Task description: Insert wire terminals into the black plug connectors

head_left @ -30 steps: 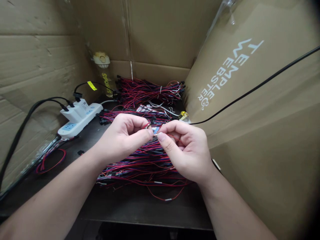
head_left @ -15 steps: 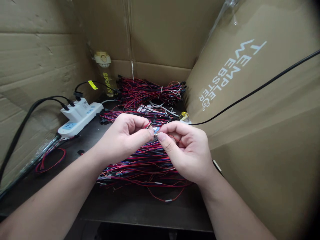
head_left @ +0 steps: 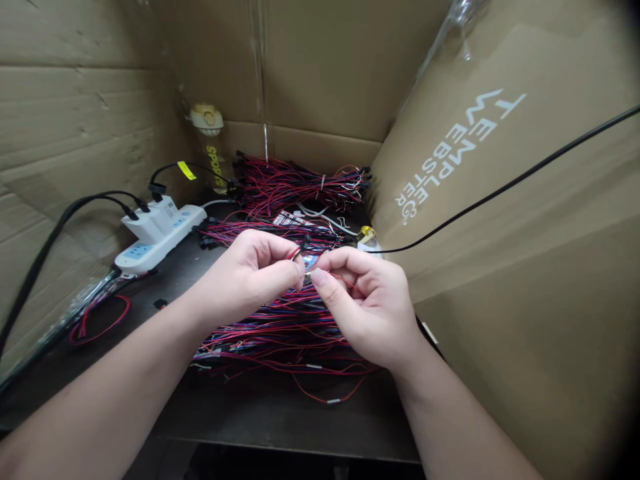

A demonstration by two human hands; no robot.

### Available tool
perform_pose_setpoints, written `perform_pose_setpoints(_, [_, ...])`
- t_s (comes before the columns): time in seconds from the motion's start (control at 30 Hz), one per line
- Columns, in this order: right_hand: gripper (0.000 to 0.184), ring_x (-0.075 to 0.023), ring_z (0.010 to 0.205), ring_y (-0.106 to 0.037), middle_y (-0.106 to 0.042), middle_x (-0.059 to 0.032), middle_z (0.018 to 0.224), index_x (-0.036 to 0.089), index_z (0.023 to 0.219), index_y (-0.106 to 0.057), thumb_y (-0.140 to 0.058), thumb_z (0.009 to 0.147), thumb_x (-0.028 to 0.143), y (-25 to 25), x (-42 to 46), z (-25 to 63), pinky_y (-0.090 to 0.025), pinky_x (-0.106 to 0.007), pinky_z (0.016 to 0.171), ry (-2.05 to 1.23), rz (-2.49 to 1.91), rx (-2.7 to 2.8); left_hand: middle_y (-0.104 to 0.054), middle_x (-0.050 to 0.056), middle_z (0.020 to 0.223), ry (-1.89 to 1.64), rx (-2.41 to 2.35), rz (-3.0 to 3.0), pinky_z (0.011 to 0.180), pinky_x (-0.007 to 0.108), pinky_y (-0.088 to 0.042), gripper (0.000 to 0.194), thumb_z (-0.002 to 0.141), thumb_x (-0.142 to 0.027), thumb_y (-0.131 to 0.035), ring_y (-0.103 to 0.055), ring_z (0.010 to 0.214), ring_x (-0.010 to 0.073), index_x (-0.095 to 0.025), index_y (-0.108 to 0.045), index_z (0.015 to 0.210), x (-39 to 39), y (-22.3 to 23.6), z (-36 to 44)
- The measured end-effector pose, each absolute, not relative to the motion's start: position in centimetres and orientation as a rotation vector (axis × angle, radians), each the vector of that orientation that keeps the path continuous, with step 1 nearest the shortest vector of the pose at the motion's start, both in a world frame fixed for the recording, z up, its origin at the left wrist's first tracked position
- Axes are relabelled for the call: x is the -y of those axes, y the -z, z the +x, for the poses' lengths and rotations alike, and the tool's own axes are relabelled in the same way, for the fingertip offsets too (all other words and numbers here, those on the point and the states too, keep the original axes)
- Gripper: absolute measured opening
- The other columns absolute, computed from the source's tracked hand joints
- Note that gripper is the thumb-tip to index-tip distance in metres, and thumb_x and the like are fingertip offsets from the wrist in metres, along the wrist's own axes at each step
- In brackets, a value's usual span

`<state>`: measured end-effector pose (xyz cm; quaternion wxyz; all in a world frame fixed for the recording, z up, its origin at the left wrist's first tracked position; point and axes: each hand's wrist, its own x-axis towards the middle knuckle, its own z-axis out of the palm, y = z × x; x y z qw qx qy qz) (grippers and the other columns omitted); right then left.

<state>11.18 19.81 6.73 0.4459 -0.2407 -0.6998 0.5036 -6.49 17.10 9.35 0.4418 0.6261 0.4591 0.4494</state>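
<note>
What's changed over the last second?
The view tilted slightly; nothing was visibly taken up or let go. The left hand still pinches thin wires by a black connector, the right hand a red wire; the tied wire bundle and power strip stayed put.

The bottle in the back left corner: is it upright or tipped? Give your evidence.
Upright: the bottle has its yellowish cap uppermost, above the yellow lettering.

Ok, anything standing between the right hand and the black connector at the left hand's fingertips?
Nothing visible stands between the right hand and the black connector, which pokes up at the fingertips of the left hand. The wire pile lies below the hands.
</note>
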Motion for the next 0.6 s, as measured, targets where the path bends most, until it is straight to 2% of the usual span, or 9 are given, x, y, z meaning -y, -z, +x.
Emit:
perform_pose_setpoints(0.37, [0.011,-0.0054,0.049,-0.037,-0.052,0.0042,0.062,0.015,0.091,-0.064,-0.066,0.092,0.026,-6.7,-19.86,11.07,-0.027,-0.018,0.043,-1.358,-0.632,1.704,-0.042,-0.007,0.046,-1.108,-1.151,1.57,0.042,0.017,-0.025,0.023,0.078,-0.022,-0.056,-0.031,0.044,0.0032,-0.014,-0.054,0.057,-17.08,-9.27,-6.46])
perform_pose_setpoints(0.6, [0.014,-0.0037,0.044,-0.029,-0.042,0.0095,0.053,0.016,0.091,-0.061,-0.069,0.09,0.026,-6.91,-19.78,11.01,-0.02,-0.018,0.041,-1.381,-0.709,1.671,-0.039,-0.007,0.047,-1.09,-1.181,1.583,0.042,0.019,-0.023,0.027,0.081,-0.026,-0.057,-0.029,0.044,0.0039,-0.016,-0.051,0.057,-17.01,-9.02,-6.44])
